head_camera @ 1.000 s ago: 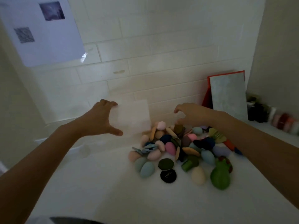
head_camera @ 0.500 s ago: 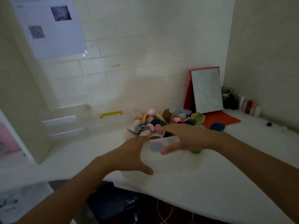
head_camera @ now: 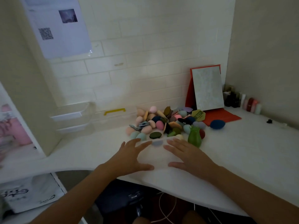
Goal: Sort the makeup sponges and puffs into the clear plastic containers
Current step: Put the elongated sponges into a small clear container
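My left hand and right hand flank a clear tub at the near edge of the counter, fingers spread against its sides. Just beyond the tub, the sponge pile blocks the far path. A green sponge stands upright just beside my right fingertips. Open counter runs right of my right hand, out to a blue sponge and a red mat. Open counter also lies left of my left hand, bounded at far left by stacked tubs and a side panel. A yellow-handled box sits against the far wall, left of the pile. A mirror and bottles fill the far right corner.
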`<state>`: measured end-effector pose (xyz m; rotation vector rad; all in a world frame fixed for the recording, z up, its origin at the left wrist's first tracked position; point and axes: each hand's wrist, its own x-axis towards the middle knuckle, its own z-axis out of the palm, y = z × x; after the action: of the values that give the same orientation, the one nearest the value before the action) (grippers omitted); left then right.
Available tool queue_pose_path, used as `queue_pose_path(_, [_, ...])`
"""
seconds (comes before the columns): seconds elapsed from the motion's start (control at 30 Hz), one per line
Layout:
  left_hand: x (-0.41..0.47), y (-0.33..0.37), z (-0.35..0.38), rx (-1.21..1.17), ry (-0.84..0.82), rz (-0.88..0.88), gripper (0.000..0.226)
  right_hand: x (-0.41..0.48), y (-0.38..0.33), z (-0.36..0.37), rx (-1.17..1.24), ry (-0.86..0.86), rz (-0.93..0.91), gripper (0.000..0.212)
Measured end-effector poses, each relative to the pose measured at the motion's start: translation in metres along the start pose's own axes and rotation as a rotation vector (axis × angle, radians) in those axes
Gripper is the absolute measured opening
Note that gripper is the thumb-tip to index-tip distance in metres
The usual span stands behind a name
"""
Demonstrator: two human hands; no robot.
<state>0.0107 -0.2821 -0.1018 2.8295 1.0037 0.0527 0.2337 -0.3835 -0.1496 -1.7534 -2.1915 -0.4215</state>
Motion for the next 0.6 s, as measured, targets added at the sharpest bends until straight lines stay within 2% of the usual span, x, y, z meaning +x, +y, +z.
queue_pose_path(0.2, [0.006, -0.008, 0.01, 0.018, 0.068, -0.053, 0.088, 0.02, 0.0, 0.019, -0.242, 0.335, -0.176, 0.071])
queue_pose_path(0.3, [0.009, -0.008, 0.009, 0.026, 0.088, -0.085, 0.113, 0.026, 0.005, 0.018, -0.251, 0.376, -0.22, 0.056])
queue_pose_path(0.37, [0.008, -0.01, 0.01, 0.016, 0.129, -0.101, 0.126, 0.028, 0.008, 0.016, -0.239, 0.374, -0.231, 0.054])
queue_pose_path(0.47, [0.009, -0.011, 0.013, -0.023, 0.162, -0.114, 0.129, 0.03, 0.009, 0.015, -0.243, 0.4, -0.228, 0.066])
queue_pose_path(0.6, [0.009, -0.008, 0.008, -0.081, 0.144, -0.11, 0.13, 0.032, 0.01, 0.014, -0.199, 0.458, -0.224, 0.063])
